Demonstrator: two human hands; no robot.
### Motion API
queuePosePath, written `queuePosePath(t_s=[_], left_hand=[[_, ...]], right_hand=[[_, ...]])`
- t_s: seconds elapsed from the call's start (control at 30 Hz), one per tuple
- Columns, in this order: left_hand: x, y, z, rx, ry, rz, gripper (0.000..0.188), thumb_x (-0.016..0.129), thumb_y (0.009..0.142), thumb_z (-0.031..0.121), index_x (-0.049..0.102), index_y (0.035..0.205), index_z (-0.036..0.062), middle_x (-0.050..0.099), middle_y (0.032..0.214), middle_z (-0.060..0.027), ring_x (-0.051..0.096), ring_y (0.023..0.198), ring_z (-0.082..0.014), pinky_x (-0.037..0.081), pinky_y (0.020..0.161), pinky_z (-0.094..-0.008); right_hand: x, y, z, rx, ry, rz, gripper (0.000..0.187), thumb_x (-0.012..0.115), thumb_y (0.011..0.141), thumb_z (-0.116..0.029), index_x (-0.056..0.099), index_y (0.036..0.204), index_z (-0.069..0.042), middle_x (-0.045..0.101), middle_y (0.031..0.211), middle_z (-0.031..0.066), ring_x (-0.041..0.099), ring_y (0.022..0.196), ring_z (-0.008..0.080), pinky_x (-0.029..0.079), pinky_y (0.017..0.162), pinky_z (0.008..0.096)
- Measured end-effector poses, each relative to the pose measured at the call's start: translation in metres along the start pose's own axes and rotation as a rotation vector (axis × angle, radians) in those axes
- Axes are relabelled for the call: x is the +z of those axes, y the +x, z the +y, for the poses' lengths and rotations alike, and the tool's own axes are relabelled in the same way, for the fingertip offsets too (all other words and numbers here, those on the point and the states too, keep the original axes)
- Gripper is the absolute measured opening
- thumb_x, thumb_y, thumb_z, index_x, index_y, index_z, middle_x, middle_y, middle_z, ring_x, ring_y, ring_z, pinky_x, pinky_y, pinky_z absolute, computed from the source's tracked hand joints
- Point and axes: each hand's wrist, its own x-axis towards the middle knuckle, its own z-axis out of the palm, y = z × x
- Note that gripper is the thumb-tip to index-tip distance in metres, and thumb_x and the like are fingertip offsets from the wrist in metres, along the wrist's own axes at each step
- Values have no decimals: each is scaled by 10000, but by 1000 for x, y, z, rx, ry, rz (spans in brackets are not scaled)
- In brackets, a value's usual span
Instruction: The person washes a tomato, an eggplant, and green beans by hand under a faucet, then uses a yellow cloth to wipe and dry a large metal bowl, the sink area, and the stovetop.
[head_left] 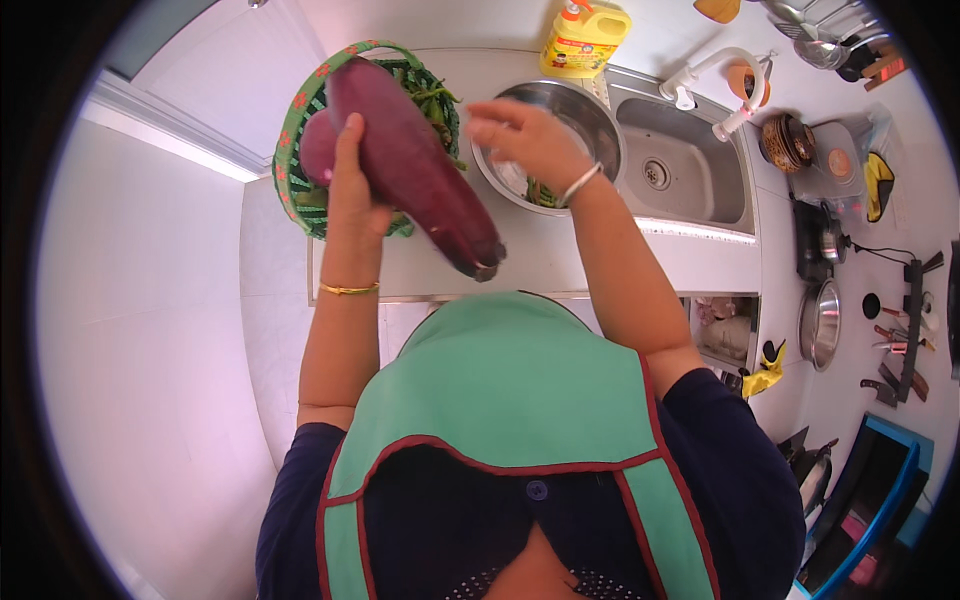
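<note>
Kitchen with sink (705,185) and knives (879,391)

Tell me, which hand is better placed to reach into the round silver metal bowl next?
Probably the right hand: it looks empty and hovers over the round silver metal bowl. The left hand is busy holding the long, glossy purple eggplant, farther from the bowl.
</note>
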Motion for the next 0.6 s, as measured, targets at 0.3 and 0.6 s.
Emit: queuePosePath(t_s=[0.3, 0.6], left_hand=[[21, -2, -36, 37, -54, 69, 515, 559, 866, 401, 462, 1249, 71, 548, 1188, -100, 540, 1063, -248, 452, 920, -405], [72, 73, -167, -176, 347, -42, 522, 609, 857, 271, 384, 1261, 27, 502, 1188, -107, 514, 1053, -203, 438, 905, -339]], right_hand=[[-35, 50, 139, 284, 212, 265, 349, 626, 811, -199, 611, 1083, 18, 657, 947, 87, 650, 777, 146, 516, 679, 258], [-110, 16, 153, 463, 935, -35, 540, 658, 822, -330, 479, 1214, -5, 607, 1028, 106, 608, 888, 188, 500, 772, 298]])
